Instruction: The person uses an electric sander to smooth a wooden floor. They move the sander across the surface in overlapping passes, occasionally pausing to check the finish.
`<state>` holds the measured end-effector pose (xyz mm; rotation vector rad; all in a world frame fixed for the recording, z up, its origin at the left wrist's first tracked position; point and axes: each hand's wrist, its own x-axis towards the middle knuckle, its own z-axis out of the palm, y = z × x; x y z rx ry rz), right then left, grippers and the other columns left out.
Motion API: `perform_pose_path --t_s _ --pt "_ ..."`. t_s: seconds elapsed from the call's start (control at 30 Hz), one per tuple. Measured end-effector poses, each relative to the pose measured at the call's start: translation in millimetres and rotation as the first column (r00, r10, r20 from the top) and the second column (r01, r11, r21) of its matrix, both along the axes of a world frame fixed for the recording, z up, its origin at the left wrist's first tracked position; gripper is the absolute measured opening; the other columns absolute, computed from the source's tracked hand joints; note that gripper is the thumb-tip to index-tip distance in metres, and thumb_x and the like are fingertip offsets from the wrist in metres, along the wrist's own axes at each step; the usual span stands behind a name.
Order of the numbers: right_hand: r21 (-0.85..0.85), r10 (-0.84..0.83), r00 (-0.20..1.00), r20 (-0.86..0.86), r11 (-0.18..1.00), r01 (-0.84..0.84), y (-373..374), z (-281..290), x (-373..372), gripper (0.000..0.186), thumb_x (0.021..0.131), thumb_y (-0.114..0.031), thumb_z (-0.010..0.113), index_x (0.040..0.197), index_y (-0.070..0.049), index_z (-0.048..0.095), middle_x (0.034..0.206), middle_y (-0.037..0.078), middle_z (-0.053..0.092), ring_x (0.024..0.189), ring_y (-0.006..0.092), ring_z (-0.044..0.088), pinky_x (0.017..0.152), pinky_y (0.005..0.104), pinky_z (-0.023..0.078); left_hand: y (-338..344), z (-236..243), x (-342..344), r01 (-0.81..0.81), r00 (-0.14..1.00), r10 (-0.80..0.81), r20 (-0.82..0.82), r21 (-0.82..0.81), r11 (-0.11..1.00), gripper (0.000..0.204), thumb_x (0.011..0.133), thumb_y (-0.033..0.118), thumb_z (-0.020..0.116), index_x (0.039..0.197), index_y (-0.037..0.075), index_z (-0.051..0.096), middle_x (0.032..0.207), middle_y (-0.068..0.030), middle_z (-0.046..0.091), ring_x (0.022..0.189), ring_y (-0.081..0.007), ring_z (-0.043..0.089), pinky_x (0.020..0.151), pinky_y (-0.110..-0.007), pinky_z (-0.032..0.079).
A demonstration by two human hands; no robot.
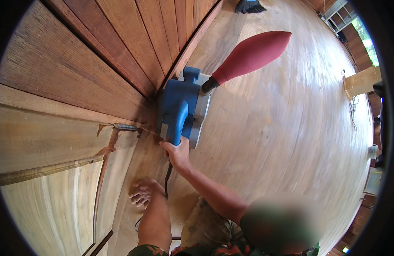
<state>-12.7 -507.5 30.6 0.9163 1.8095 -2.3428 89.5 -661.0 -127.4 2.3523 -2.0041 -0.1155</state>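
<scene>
A blue belt sander point(173, 96) rests on the wooden floor, close along the foot of the plank wall. My right hand point(179, 152) is closed round the back end of its handle. From the sander's right side a red dust bag point(252, 55) sticks out on a black spout, over the floor. A dark power cord point(167, 177) runs back from the tool, past my left wrist. My left hand point(142, 192) hangs low behind the sander, near the wooden door panel. Its fingers are bent but apart, with nothing in them.
Reddish wall planks point(120, 42) rise on the left, beside a pale door panel point(52, 209) with a metal hinge point(125, 126). A black-bristled broom point(250, 6) stands far ahead. Along the right are a wooden box point(361, 82), a loose cable point(354, 113) and a ladder point(334, 15).
</scene>
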Motion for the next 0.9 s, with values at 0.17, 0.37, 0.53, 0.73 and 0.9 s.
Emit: perform_pose_path --t_s 0.17,0.37,0.53,0.73,0.9 --pt "0.003 -0.041 0.996 -0.085 0.999 0.042 6.6 -6.6 -13.6 0.019 0.080 -0.012 0.076 0.074 -0.001 0.061 0.059 0.004 0.059 0.047 0.0127 0.055 0.045 0.0316 0.042 2.9 4.9 -2.6 0.023 0.998 -0.022 0.059 -0.020 1.000 0.074 0.108 0.056 0.025 0.168 0.012 0.017 0.176 -0.0140 0.011 0.161 -0.0386 0.010 0.126 -0.060 0.009" --pt "-0.013 -0.080 0.977 -0.197 0.997 0.079 61.2 -19.0 -98.2 0.020 0.080 -0.012 0.074 0.069 -0.005 0.060 0.058 0.003 0.058 0.045 0.0138 0.055 0.045 0.0307 0.041 -1.1 11.6 -10.4 0.008 1.000 -0.007 0.027 -0.033 0.999 0.075 0.108 0.056 0.026 0.167 0.012 0.018 0.175 -0.0142 0.011 0.161 -0.0388 0.008 0.126 -0.059 0.008" --pt "0.098 -0.088 0.962 -0.260 0.988 0.117 125.0 -19.6 -186.8 0.020 0.084 -0.020 0.071 0.073 -0.007 0.063 0.058 0.004 0.058 0.047 0.0152 0.054 0.047 0.0315 0.039 -6.4 -5.8 -11.3 -0.040 0.998 0.041 -0.042 0.014 0.999 0.075 0.107 0.056 0.026 0.167 0.011 0.018 0.175 -0.0143 0.011 0.161 -0.0391 0.007 0.127 -0.059 0.007" --pt "0.200 -0.137 0.931 -0.339 0.956 0.213 202.1 -26.7 -289.3 0.019 0.084 -0.019 0.072 0.077 -0.002 0.065 0.062 0.005 0.060 0.050 0.0151 0.057 0.048 0.0318 0.043 -8.9 -20.4 -20.8 -0.061 0.997 0.062 -0.052 0.009 0.998 0.076 0.107 0.055 0.027 0.167 0.010 0.019 0.175 -0.0144 0.011 0.161 -0.0393 0.006 0.127 -0.059 0.006" --pt "0.303 -0.192 0.943 -0.271 0.913 0.273 259.0 -30.0 -368.9 0.017 0.085 -0.014 0.075 0.079 -0.001 0.066 0.065 0.005 0.061 0.051 0.0153 0.057 0.046 0.0330 0.046 -14.6 -40.5 -33.0 -0.074 0.996 0.076 -0.048 0.032 0.997 0.077 0.106 0.057 0.026 0.167 0.011 0.018 0.176 -0.0124 0.008 0.162 -0.0372 0.004 0.128 -0.058 0.005"
